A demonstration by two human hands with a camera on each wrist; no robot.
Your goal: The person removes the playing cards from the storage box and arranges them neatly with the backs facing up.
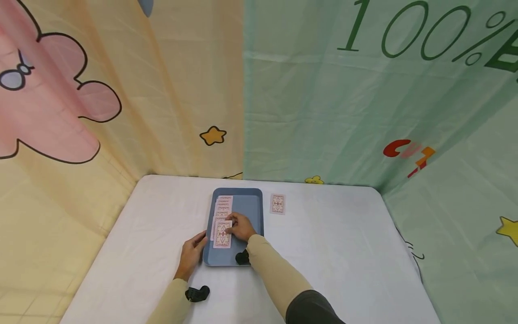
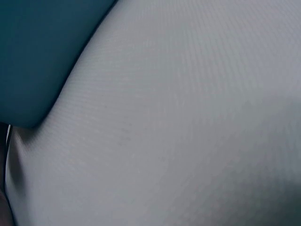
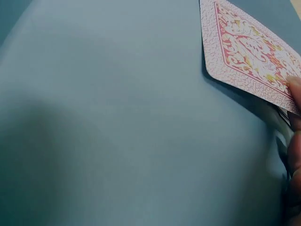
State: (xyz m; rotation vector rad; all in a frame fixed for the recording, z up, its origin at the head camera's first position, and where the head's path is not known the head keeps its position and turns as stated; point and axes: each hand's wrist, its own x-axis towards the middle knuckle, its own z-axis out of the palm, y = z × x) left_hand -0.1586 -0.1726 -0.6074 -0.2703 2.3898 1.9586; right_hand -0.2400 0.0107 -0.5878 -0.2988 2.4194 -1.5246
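Card [image 1: 221, 238] | right hand [image 1: 242, 227] pinches it | left hand [image 1: 191, 255] relaxed at tray [image 1: 248, 206] | raised edge: right-wrist view only

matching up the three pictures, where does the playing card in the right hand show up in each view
Head: the playing card is below the middle, a little left of centre, pinched in the right hand.
Left wrist: not in the picture.
Right wrist: upper right, cut off by the picture's edge.
Shared landmark: the blue tray, under the card in the head and right wrist views, and at upper left in the left wrist view.
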